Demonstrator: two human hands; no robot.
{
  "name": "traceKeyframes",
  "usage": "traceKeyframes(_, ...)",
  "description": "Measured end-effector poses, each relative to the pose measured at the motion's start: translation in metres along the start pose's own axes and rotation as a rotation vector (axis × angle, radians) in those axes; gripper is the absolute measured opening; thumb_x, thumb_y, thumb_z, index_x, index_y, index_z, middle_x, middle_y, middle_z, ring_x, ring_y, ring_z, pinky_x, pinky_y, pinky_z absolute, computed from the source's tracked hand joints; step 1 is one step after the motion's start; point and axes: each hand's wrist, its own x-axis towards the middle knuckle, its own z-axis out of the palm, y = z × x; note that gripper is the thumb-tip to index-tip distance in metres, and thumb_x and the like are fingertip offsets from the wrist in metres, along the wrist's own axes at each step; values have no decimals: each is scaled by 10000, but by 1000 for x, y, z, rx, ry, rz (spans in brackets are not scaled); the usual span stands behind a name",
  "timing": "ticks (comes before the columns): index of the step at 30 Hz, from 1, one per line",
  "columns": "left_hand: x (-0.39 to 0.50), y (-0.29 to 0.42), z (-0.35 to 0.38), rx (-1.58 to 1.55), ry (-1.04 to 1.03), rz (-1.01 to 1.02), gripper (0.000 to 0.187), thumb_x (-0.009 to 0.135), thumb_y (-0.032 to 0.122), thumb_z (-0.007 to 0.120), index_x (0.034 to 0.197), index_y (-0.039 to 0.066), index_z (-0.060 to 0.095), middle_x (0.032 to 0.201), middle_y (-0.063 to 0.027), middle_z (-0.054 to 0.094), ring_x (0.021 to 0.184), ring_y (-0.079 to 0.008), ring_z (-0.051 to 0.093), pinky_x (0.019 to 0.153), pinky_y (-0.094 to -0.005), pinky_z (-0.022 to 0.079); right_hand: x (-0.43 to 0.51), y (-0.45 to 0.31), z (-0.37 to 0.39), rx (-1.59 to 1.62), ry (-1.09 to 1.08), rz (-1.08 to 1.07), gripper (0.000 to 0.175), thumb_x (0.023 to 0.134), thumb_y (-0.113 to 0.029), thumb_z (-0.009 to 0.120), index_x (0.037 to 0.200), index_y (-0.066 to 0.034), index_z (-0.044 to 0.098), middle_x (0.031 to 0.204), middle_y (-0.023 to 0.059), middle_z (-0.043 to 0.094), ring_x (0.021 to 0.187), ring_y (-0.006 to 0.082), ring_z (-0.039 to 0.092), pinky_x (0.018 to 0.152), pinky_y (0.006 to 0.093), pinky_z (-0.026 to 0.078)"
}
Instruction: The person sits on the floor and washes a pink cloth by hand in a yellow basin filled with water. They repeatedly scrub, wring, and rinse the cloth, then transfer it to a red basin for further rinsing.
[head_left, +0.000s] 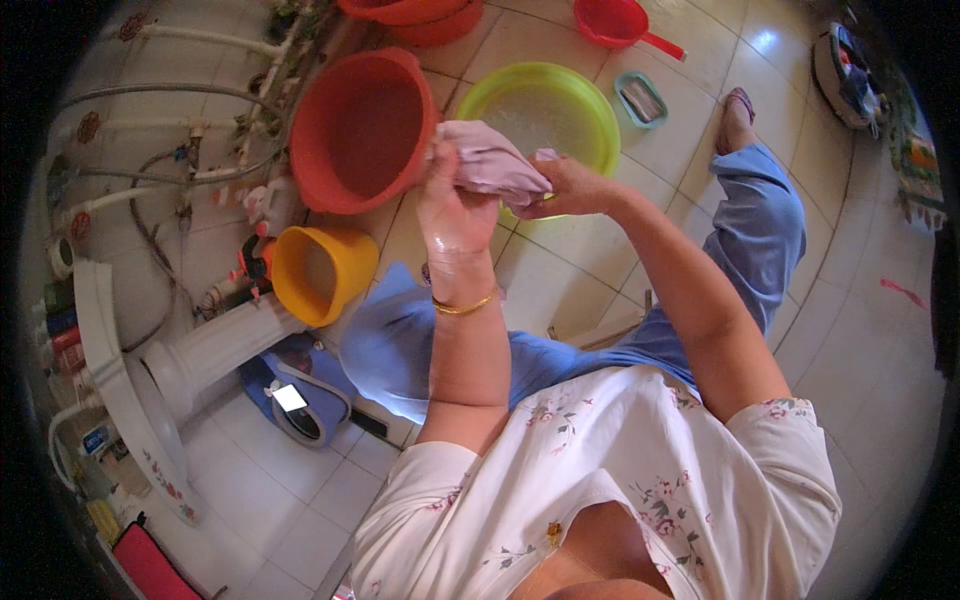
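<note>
A pink cloth (491, 161) is bunched between my two hands. My left hand (459, 210) grips its left end, close to the rim of the red basin (322, 161). The right end is pinched in my right hand (571, 186), over the near edge of the yellow-green basin (611, 124). Water with some suds shows in the yellow-green basin, under and behind the cloth. Part of the cloth and some of my fingers are hidden behind my hands.
A teal soap dish (641, 99) and a red dipper (611, 22) lie beyond. Left are a yellow bucket (356, 259), wall pipes (217, 37) and a white pedestal (225, 345). More red basins (435, 22) stand at the back. A blue bag (262, 379) rests below.
</note>
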Motion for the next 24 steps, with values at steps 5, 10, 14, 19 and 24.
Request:
traceKeyframes(5,16,4,-25,-405,2,74,280,841,319,568,1016,101,581,1080,-79,555,1077,-213,494,952,-358,371,-4,30,3,835,374,104,344,803,-48,450,1138,-52,526,910,73,577,775,145,573,598,310,495)
traceKeyframes(10,40,-54,-110,-732,-289,-253,340,872,375,469,980,67,565,982,-124,590,888,-243,564,826,-401,451,-16,-58,43,199,537,-299,201,801,-133,481,976,-111,579,871,92,574,733,228,579,609,368,515)
traceKeyframes(14,23,-91,-77,-431,-316,-292,296,892,378,402,934,112,527,867,-68,567,796,-189,553,727,-362,466,21,-52,57,-670,568,76,158,762,-274,548,823,-141,607,895,135,567,769,309,576,638,406,506)
traceKeyframes(19,18,-58,-14,-354,384,-278,312,896,391,364,815,135,523,781,-55,554,763,-187,543,712,-372,459,38,-35,26,-352,673,24,192,705,-264,592,864,-159,610,977,105,564,902,303,556,684,431,504)
traceKeyframes(24,21,-72,-66,-413,75,-310,322,879,408,419,747,123,489,710,-32,533,729,-184,533,682,-349,449,17,-68,63,-618,665,-50,247,739,-335,568,892,-150,626,968,122,597,891,326,557,669,431,501)
